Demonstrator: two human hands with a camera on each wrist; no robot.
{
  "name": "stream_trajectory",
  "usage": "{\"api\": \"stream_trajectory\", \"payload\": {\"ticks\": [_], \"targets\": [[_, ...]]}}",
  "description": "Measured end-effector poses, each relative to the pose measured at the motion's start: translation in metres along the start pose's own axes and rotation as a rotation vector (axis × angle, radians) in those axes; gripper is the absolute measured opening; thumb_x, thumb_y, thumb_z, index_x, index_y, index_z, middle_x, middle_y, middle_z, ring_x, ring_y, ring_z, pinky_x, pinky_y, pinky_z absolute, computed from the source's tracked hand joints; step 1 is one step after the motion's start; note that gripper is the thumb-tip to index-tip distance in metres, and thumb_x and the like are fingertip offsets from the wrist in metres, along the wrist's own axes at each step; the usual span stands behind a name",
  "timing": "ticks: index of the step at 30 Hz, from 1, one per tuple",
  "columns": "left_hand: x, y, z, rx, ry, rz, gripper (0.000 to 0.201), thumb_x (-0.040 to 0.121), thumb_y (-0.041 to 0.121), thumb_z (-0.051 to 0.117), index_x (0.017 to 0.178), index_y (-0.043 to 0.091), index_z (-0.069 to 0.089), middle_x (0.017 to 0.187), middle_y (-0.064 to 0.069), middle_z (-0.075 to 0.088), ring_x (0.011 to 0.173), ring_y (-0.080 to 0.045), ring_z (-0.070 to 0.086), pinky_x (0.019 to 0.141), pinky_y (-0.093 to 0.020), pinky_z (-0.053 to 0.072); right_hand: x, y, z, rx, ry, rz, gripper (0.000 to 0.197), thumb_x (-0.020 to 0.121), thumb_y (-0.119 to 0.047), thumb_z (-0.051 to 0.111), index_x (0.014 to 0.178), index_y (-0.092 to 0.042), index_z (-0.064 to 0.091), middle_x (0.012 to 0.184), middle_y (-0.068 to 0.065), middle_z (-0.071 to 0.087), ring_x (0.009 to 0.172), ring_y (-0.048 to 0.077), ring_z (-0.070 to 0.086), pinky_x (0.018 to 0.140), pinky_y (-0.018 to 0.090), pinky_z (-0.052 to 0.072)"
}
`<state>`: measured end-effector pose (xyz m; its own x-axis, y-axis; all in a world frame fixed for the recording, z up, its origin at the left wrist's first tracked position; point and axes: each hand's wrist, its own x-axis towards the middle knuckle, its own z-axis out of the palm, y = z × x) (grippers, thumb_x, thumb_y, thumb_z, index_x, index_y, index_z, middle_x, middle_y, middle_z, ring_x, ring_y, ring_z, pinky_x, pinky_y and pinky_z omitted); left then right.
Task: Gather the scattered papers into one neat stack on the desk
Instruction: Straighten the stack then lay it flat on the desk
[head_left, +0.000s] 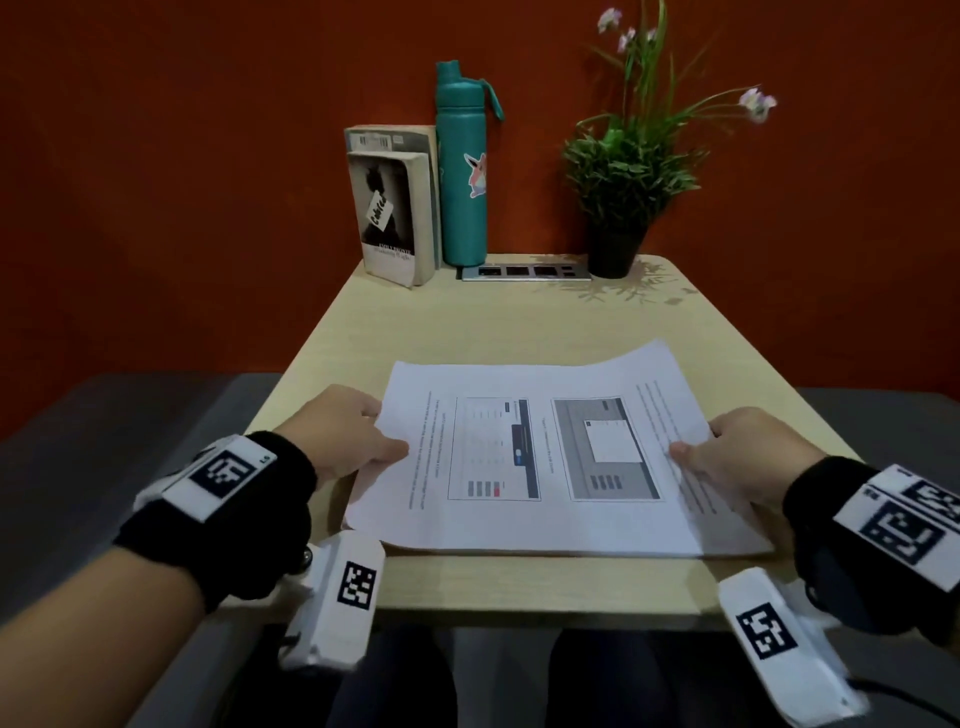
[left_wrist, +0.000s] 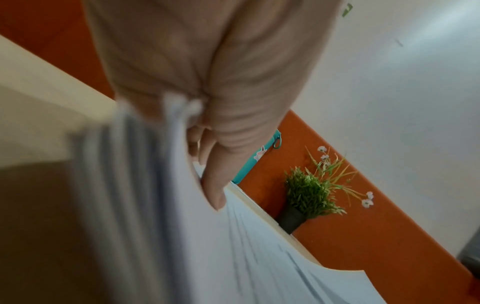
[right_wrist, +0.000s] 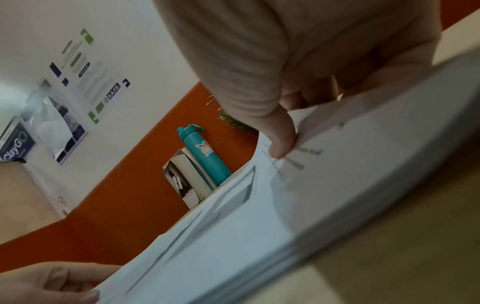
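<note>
Pinching papers (head_left: 545, 457) at both side edges | left hand (head_left: 345, 431), right hand (head_left: 753, 452) | thumbs on top

A teal water bottle (head_left: 461, 171) bearing a cartoon sticker stands upright at the far edge, at twelve o'clock. Two paperback books (head_left: 393, 205) lean just beside it at eleven o'clock. A metal power-outlet strip (head_left: 525, 272) lies before the bottle. A potted green plant (head_left: 623, 176) with pale flowers stands at one o'clock against an orange-red wall (head_left: 208, 156).
</note>
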<state>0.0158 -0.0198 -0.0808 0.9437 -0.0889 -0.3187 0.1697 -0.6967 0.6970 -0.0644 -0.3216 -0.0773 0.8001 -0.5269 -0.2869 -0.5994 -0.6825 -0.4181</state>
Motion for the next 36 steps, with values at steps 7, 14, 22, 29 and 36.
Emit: {"api": "stream_trajectory", "payload": {"ticks": [7, 14, 22, 29, 36], "targets": [[0.004, -0.001, 0.002, 0.120, -0.012, -0.002, 0.022, 0.076, 0.022, 0.079, 0.091, 0.008, 0.068, 0.088, -0.015, 0.070, 0.077, -0.028, 0.067, 0.073, -0.033, 0.052, -0.002, -0.011, -0.002, -0.170, -0.069, 0.048, 0.040, 0.092, -0.034, 0.056, 0.063, -0.007, 0.049, 0.056, 0.006, 0.051, 0.051, 0.018, 0.048, 0.044, 0.025, 0.033], [-0.008, 0.027, -0.005, 0.422, -0.056, -0.092, 0.047, 0.085, 0.034, 0.071, 0.114, -0.003, 0.065, 0.084, -0.009, 0.064, 0.070, -0.023, 0.057, 0.062, -0.027, 0.044, -0.015, -0.037, -0.022, -0.273, 0.015, 0.011, 0.047, 0.084, -0.032, 0.064, 0.118, -0.002, 0.052, 0.126, 0.019, 0.052, 0.093, 0.029, 0.059, 0.064, 0.029, 0.043], [-0.033, 0.085, 0.008, 0.717, -0.217, 0.177, 0.072, 0.078, 0.030, 0.078, 0.142, 0.024, 0.046, 0.140, -0.001, 0.051, 0.103, -0.021, 0.054, 0.099, -0.033, 0.046, -0.033, -0.071, -0.016, -0.309, -0.181, -0.308, 0.075, 0.078, -0.039, 0.072, 0.143, -0.018, 0.040, 0.145, 0.005, 0.044, 0.122, 0.024, 0.050, 0.083, 0.027, 0.041], [-0.036, 0.073, 0.036, 0.954, -0.293, 0.209, 0.073, 0.065, 0.034, 0.086, 0.127, 0.028, 0.048, 0.119, 0.000, 0.049, 0.094, -0.019, 0.049, 0.075, -0.030, 0.042, -0.034, -0.068, 0.003, -0.452, -0.265, -0.326, 0.067, 0.074, -0.044, 0.075, 0.131, -0.015, 0.056, 0.128, 0.005, 0.061, 0.115, 0.023, 0.058, 0.078, 0.026, 0.042], [-0.032, 0.063, 0.041, 0.915, -0.286, 0.254, 0.071, 0.061, 0.027, 0.088, 0.121, 0.028, 0.049, 0.099, 0.006, 0.041, 0.093, -0.018, 0.052, 0.068, -0.028, 0.041, -0.029, -0.069, 0.010, -0.480, -0.318, -0.355, 0.057, 0.072, -0.035, 0.076, 0.123, -0.011, 0.063, 0.099, 0.003, 0.065, 0.083, 0.019, 0.060, 0.055, 0.022, 0.043]]}}
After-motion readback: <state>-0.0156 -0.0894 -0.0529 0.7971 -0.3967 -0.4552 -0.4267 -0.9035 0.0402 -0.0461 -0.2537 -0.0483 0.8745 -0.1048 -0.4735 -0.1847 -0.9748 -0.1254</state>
